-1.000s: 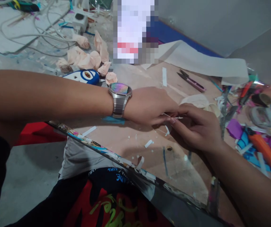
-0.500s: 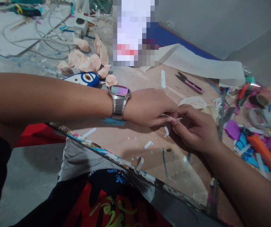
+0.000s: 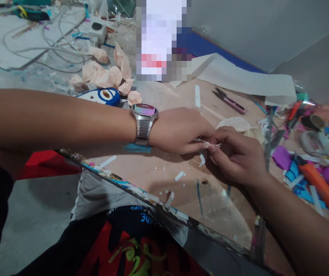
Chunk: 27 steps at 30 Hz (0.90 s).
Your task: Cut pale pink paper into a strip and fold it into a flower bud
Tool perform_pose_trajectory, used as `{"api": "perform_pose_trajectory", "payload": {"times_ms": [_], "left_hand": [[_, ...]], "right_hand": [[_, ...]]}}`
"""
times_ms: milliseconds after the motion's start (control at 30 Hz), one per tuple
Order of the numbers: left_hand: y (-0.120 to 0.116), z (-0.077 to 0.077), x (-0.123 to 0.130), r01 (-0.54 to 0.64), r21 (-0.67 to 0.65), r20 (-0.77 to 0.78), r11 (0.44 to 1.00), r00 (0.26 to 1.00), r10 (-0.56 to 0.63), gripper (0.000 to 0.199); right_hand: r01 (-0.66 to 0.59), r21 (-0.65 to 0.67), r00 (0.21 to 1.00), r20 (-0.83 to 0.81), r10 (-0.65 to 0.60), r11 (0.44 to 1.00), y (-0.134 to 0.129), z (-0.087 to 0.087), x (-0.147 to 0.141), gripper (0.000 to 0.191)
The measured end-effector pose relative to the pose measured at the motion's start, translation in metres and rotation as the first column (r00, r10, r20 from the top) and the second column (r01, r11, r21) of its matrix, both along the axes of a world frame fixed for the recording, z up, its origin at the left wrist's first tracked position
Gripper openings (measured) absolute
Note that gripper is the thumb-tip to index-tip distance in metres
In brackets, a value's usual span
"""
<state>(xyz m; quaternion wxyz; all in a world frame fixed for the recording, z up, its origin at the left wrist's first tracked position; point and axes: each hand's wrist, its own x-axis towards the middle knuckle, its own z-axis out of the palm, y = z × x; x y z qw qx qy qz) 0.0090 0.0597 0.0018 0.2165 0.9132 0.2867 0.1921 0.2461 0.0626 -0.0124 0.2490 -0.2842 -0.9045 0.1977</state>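
The left hand [image 3: 186,130] and the right hand [image 3: 239,153] meet above the bench [image 3: 141,168], their fingers closed together and pinching a thin white strip [image 3: 207,143] between them. I judge that this piece is not yet finished. At the far left, several peach paper rosebuds [image 3: 99,74] lie already shaped. Just beyond the right hand, cream paper pieces [image 3: 233,122] lie loose, apparently unused; how much work remains, I cannot tell.

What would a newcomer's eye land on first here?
Probably the silver metal wristwatch, just left of centre. Next, the bare left hand and bare right hand, meeting right of centre on a thin pale strip. Then crumpled pale-pink paper pieces at upper left and a long orange tool at far right.
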Motion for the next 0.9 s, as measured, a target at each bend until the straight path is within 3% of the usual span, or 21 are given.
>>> {"api": "perform_pose_trajectory", "payload": {"times_ms": [600, 900], "left_hand": [[-0.0004, 0.0024, -0.0005, -0.004, -0.047, -0.002, 0.999, 1.0, 0.004, 0.029], [0.0003, 0.003, -0.0004, -0.002, -0.073, -0.012, 0.997, 1.0, 0.001, 0.036]], "right_hand": [[-0.067, 0.033, 0.996, -0.053, 0.069, 0.997, -0.0002, 0.0025, -0.0032, 0.003], [0.037, -0.026, 0.999, -0.026, -0.038, 0.999, -0.002, 0.0016, -0.0011, 0.011]]}}
